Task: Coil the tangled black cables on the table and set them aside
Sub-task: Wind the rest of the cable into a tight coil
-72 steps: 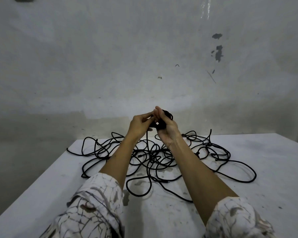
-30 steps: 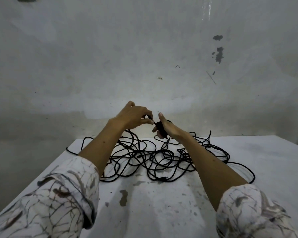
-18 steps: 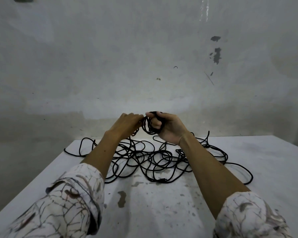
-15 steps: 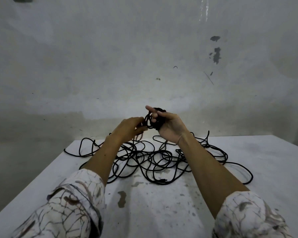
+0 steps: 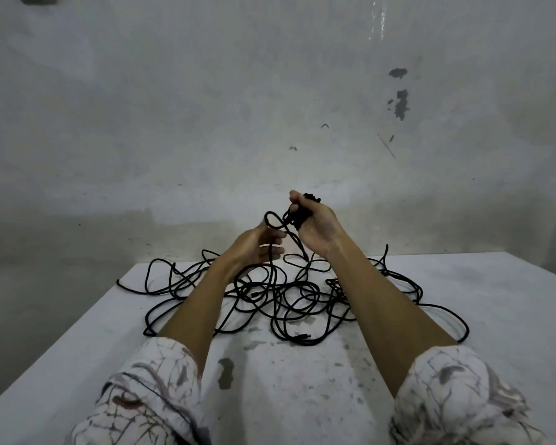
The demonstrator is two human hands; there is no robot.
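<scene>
- Bottom of the frame, nearest my camera: two patterned sleeves (image 5: 148, 399) frame a white table (image 5: 302, 396), its surface flecked with grey stains.
- Mid-frame: I see the tangled black cables (image 5: 289, 297) sprawled in loose loops across the table's far half, between and beyond both forearms, with one loop trailing toward the right edge.
- Above the tangle, just left of centre: the left hand (image 5: 254, 247) hangs over the pile, its fingers curled round a strand that rises from the heap and arches into a loop.
- Just right and higher: the right hand (image 5: 315, 226), raised palm toward me, grips a small wound coil (image 5: 299, 216) of cable, fingers wrapped round it.
- Farthest back: a grey wall (image 5: 206, 107) fills the upper frame, paint chipped at upper right.
</scene>
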